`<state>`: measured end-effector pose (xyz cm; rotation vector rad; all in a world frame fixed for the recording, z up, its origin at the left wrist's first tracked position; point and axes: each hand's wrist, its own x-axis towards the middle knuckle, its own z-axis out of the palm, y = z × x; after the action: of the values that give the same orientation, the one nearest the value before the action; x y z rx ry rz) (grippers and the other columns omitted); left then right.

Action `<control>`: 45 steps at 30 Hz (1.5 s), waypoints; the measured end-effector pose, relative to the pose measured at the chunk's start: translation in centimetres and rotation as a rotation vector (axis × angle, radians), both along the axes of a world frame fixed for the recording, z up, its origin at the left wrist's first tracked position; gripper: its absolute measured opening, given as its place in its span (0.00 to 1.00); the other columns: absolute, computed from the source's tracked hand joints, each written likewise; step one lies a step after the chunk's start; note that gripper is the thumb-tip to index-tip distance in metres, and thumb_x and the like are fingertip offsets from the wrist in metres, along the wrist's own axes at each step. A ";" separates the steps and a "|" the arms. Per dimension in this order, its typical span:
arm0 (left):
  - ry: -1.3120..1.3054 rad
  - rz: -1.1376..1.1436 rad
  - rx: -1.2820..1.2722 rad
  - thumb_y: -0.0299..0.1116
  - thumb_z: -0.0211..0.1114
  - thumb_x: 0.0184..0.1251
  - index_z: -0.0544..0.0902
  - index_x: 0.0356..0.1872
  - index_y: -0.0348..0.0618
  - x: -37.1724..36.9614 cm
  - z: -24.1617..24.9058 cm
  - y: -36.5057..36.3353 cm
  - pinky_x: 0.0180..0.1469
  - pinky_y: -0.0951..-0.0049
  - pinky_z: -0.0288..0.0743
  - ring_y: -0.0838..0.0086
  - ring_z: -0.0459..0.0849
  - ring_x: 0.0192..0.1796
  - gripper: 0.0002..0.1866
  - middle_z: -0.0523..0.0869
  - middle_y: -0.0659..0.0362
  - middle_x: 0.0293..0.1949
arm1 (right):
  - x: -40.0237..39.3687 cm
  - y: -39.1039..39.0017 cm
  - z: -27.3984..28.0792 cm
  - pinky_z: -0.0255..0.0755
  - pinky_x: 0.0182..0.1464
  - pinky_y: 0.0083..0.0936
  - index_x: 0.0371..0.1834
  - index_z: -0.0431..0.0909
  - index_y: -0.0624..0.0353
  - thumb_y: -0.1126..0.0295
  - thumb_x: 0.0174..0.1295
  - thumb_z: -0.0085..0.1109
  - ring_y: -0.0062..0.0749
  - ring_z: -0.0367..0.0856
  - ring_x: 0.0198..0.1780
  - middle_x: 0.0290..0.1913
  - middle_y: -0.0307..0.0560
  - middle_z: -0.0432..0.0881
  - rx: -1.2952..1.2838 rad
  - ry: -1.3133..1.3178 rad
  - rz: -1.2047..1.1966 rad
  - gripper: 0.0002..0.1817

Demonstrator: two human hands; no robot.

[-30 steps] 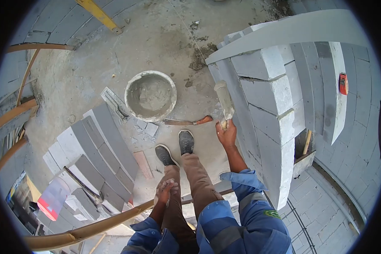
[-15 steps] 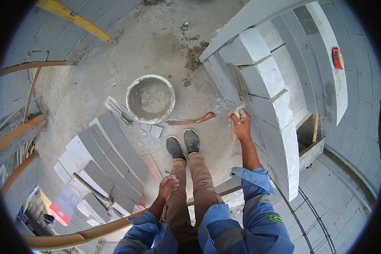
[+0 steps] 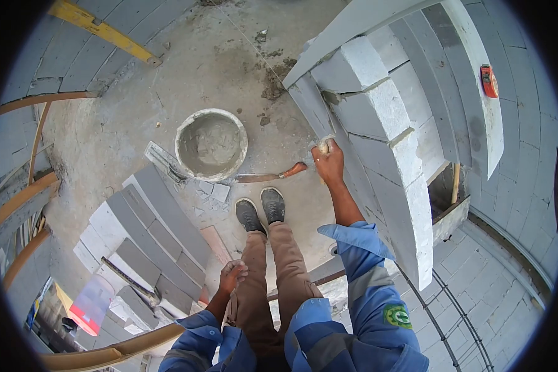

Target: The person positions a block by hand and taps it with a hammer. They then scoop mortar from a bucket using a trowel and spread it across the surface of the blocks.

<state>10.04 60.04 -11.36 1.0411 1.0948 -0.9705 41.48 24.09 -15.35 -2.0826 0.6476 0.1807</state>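
Observation:
My right hand (image 3: pixel 330 162) is closed round the pale handle of a trowel, whose grey blade (image 3: pixel 319 116) lies close along the face of the light block wall (image 3: pixel 371 111). Low in the view, my left hand (image 3: pixel 232 274) hangs beside my left leg, its fingers loosely curled and slightly apart, with no object visible in it. A round bucket (image 3: pixel 244 144) of wet grey mortar stands on the floor ahead of my shoes. Between the bucket and my right hand lies a saw-like tool (image 3: pixel 291 170) with a brown handle.
Grey blocks (image 3: pixel 144 217) are stacked at the left. A red tape measure (image 3: pixel 489 81) sits on a board at the right. A yellow level (image 3: pixel 105 31) leans at the upper left. Broken block pieces (image 3: pixel 214 190) lie by the bucket. A curved wooden bar (image 3: pixel 115 350) crosses the lower left.
My right hand has moved left and slightly up with the trowel, whose blade has shifted left along the wall face. My left hand has moved slightly left, its fingers looser. The whole view has shifted slightly.

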 end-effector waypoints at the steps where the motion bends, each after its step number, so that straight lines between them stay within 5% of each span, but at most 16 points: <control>1: 0.005 0.011 -0.018 0.40 0.64 0.71 0.79 0.52 0.48 0.2 0.1 -0.5 0.40 0.75 0.76 0.76 0.86 0.39 0.14 0.87 0.61 0.41 | -0.2 -0.3 0.1 0.73 0.38 0.32 0.34 0.77 0.66 0.68 0.54 0.64 0.31 0.77 0.29 0.28 0.48 0.81 0.000 -0.001 -0.001 0.12; 10: -0.040 0.027 -0.058 0.42 0.65 0.71 0.79 0.55 0.49 2.1 0.8 -3.8 0.42 0.75 0.76 0.77 0.86 0.40 0.16 0.88 0.62 0.44 | -4.7 -2.7 4.8 0.68 0.31 0.24 0.31 0.77 0.63 0.71 0.57 0.66 0.18 0.69 0.27 0.24 0.37 0.75 0.064 -0.178 -0.054 0.09; 18: -0.017 -0.018 -0.019 0.42 0.64 0.71 0.80 0.54 0.49 1.2 0.3 -3.7 0.42 0.75 0.76 0.78 0.85 0.39 0.16 0.87 0.62 0.43 | -3.4 -3.1 4.5 0.68 0.30 0.26 0.32 0.76 0.64 0.69 0.58 0.64 0.22 0.70 0.25 0.23 0.40 0.76 0.074 0.023 0.045 0.09; 26: -0.001 0.069 -0.047 0.41 0.67 0.69 0.80 0.53 0.49 0.0 0.5 -3.3 0.42 0.76 0.74 0.79 0.84 0.38 0.16 0.87 0.62 0.43 | -6.7 -0.1 3.8 0.72 0.31 0.29 0.33 0.76 0.65 0.71 0.58 0.63 0.29 0.76 0.25 0.24 0.46 0.79 -0.008 -0.197 -0.055 0.08; 28: 0.008 0.076 -0.037 0.42 0.67 0.69 0.80 0.53 0.49 -0.2 0.7 -3.5 0.41 0.77 0.74 0.80 0.84 0.38 0.16 0.87 0.63 0.43 | -6.9 1.1 2.6 0.75 0.34 0.35 0.37 0.77 0.64 0.70 0.57 0.63 0.41 0.82 0.27 0.29 0.52 0.84 -0.093 0.033 0.205 0.10; 32: -0.038 0.090 -0.026 0.44 0.69 0.68 0.80 0.55 0.48 -1.1 0.9 -4.4 0.40 0.79 0.73 0.81 0.83 0.40 0.19 0.87 0.63 0.43 | -4.2 7.6 2.1 0.78 0.39 0.45 0.41 0.78 0.62 0.68 0.57 0.64 0.52 0.86 0.37 0.39 0.57 0.85 -0.259 0.085 0.587 0.12; 33: -0.098 -0.014 0.028 0.47 0.70 0.66 0.80 0.56 0.44 -1.5 0.8 -4.9 0.43 0.69 0.78 0.69 0.86 0.43 0.24 0.87 0.55 0.45 | -3.4 9.3 1.3 0.78 0.43 0.47 0.44 0.78 0.61 0.67 0.58 0.63 0.52 0.86 0.42 0.43 0.56 0.84 -0.395 0.152 0.771 0.13; 34: -0.097 -0.007 0.034 0.47 0.70 0.66 0.80 0.56 0.44 -2.3 1.1 -5.1 0.43 0.69 0.78 0.69 0.86 0.43 0.24 0.87 0.55 0.45 | -2.4 11.2 0.3 0.78 0.46 0.49 0.46 0.78 0.59 0.65 0.59 0.63 0.51 0.86 0.48 0.47 0.56 0.84 -0.536 0.218 0.952 0.14; 35: -0.246 -0.366 0.238 0.48 0.71 0.63 0.80 0.56 0.42 -1.4 3.0 -5.4 0.46 0.62 0.78 0.61 0.86 0.45 0.26 0.87 0.50 0.46 | -1.5 13.2 -1.2 0.79 0.50 0.46 0.48 0.79 0.58 0.67 0.60 0.61 0.49 0.85 0.51 0.50 0.53 0.82 -0.589 0.344 1.040 0.14; 36: -0.386 -0.730 0.443 0.49 0.73 0.61 0.80 0.56 0.41 -1.1 3.7 -5.6 0.49 0.56 0.79 0.54 0.86 0.47 0.28 0.86 0.45 0.46 | -0.2 15.0 -2.7 0.79 0.50 0.46 0.48 0.79 0.58 0.67 0.60 0.61 0.49 0.85 0.51 0.50 0.53 0.82 -0.584 0.339 1.047 0.14; 39: -0.630 -0.920 0.652 0.48 0.73 0.57 0.81 0.53 0.39 -5.1 2.7 -6.9 0.54 0.48 0.77 0.45 0.83 0.52 0.28 0.84 0.40 0.48 | 1.9 19.9 -7.6 0.80 0.51 0.40 0.51 0.80 0.57 0.68 0.63 0.58 0.47 0.85 0.53 0.51 0.53 0.83 -0.673 0.325 1.171 0.14; 45: -0.723 -0.839 0.710 0.43 0.72 0.58 0.82 0.50 0.40 -3.7 3.5 -7.4 0.52 0.54 0.76 0.53 0.84 0.43 0.22 0.85 0.48 0.40 | 5.2 27.6 -15.9 0.81 0.50 0.39 0.50 0.85 0.56 0.66 0.67 0.54 0.46 0.86 0.54 0.55 0.52 0.84 -0.724 0.377 1.186 0.14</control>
<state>6.34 52.68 -7.86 2.3234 0.3401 -0.6971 46.69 51.67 -31.25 -2.9223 -0.5037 1.1561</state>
